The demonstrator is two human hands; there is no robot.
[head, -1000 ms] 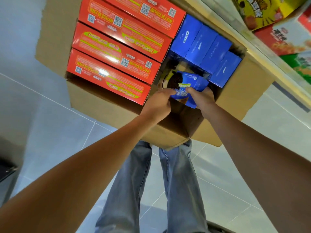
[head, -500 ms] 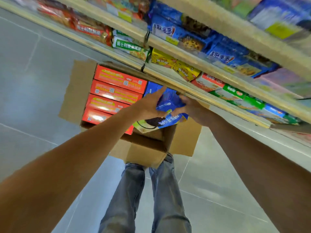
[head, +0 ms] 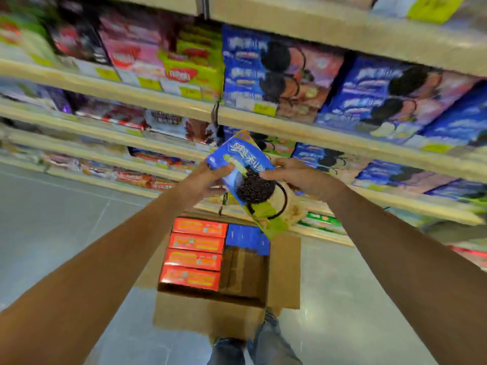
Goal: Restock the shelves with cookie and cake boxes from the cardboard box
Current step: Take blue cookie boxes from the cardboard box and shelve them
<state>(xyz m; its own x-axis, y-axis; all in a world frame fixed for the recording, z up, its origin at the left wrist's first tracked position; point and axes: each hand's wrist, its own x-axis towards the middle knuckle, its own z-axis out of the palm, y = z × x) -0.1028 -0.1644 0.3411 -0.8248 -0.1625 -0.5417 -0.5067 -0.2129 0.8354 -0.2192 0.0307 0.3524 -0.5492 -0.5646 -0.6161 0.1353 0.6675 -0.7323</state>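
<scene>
I hold a blue and green cookie box point(head: 250, 185) with a black sandwich cookie printed on it, tilted, in front of the shelves. My left hand point(head: 208, 177) grips its upper left corner. My right hand point(head: 297, 175) holds its right edge. Below, the open cardboard box point(head: 210, 309) stands on the floor. Inside it, several red boxes point(head: 195, 252) lie stacked on the left and blue boxes point(head: 246, 237) stand at the far right, with a bare gap in front of them.
Shelves point(head: 290, 127) packed with blue cookie boxes point(head: 382, 101), pink and green packs point(head: 168, 67) rise ahead, several tiers deep. Grey tiled floor point(head: 66, 219) spreads left of the box. My jeans-clad legs point(head: 253, 346) stand just behind the cardboard box.
Both hands lifted the cookie box out of the cardboard box and raised it up before the shelves. My view swung upward from the box to the shelf tiers.
</scene>
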